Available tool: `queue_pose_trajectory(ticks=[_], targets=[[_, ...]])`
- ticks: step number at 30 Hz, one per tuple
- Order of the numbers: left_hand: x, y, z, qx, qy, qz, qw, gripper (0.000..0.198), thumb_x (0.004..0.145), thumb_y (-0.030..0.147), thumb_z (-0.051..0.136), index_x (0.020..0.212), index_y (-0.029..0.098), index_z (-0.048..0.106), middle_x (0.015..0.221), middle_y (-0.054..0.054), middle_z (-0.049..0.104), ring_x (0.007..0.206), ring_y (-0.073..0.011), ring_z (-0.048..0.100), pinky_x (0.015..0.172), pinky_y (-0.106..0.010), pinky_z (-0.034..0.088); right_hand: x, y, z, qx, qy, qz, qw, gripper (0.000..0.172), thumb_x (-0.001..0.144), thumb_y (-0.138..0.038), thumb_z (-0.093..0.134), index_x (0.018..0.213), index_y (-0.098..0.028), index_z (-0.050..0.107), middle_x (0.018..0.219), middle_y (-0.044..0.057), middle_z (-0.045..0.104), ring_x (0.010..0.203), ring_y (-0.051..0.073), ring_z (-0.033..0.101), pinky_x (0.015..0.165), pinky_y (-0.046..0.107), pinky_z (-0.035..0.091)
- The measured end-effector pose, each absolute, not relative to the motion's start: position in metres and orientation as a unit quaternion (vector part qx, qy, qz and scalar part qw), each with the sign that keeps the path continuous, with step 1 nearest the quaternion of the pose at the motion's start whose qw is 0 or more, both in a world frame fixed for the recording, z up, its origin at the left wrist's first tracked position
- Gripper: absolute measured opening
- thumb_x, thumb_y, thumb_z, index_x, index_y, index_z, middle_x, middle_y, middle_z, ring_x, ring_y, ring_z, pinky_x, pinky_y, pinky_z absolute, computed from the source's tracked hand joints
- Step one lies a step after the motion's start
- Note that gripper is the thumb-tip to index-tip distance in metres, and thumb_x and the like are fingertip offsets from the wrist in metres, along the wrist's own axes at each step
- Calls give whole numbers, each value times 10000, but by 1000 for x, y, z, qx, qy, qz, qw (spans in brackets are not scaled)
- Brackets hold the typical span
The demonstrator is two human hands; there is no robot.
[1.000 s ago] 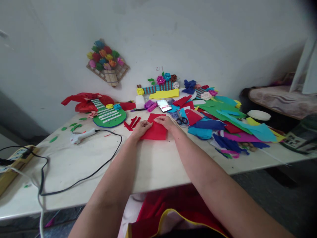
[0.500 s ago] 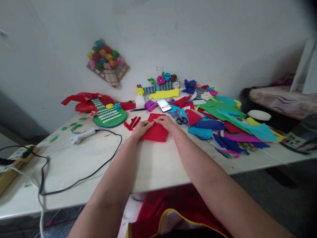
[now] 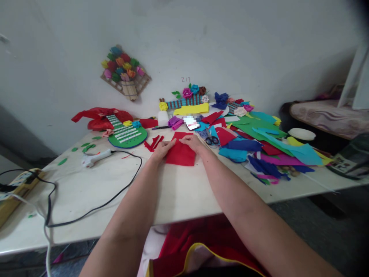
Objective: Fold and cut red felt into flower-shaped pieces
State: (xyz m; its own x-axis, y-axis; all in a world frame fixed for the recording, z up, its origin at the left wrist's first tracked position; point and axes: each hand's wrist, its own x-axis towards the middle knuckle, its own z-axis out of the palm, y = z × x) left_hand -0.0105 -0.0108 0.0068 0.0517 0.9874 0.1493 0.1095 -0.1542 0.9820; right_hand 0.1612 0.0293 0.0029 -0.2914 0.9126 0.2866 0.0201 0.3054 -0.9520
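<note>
A square-looking piece of red crepe paper [image 3: 181, 156] lies on the white table before me. My left hand [image 3: 163, 150] pinches its left edge between thumb and fingers. On the upper part of the same paper, my right hand [image 3: 190, 141] is closed with its fingertips gathered on the sheet. A small gap separates the two hands. Narrow red paper strips [image 3: 154, 144] lie just left of the sheet. Scissors with dark handles [image 3: 211, 140] rest to the right of my right hand.
A white glue gun [image 3: 96, 158] with a black cord lies left, near a yellow power strip [image 3: 20, 196]. Green guitar-shaped craft [image 3: 127, 138] sits behind it. Coloured paper scraps [image 3: 242, 145] cover the right side. A phone [image 3: 191, 124] lies beyond the sheet.
My left hand has shifted slightly left, away from my right hand, widening the gap between them. The red paper has moved a little to the right; my right hand has stayed put.
</note>
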Motion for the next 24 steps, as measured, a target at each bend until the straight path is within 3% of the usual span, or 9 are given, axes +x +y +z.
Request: queue_pose_trajectory(ticks=[8,13,19,24], targets=[[-8,-6,4,628,456,455,437,347,536,449,746,604,135,615,557,-3,588,497,-95,492,465,-206,361,158,23,5,-340,-668,473,463,328,610,-433,662,492,-153,540,481,-46,445,508,82,399,530,228,333],[-6,-6,3,610,455,472,444,351,571,471,720,614,145,598,576,1,598,504,-96,507,478,-210,378,159,26,1,-338,-559,605,456,349,649,-510,631,656,-161,634,548,0,586,537,140,531,567,279,419],[-3,-7,3,573,453,520,442,350,559,467,729,625,154,588,595,3,602,520,-107,526,500,-225,402,161,29,-2,-306,-490,646,499,264,586,-392,732,681,-164,639,580,2,635,560,153,585,595,291,464],[-4,-1,-1,540,447,585,407,349,583,476,710,622,158,573,592,14,577,529,-97,507,508,-218,394,159,32,-3,-260,-434,702,501,264,607,-351,723,768,-154,651,702,35,686,671,184,639,708,332,500]])
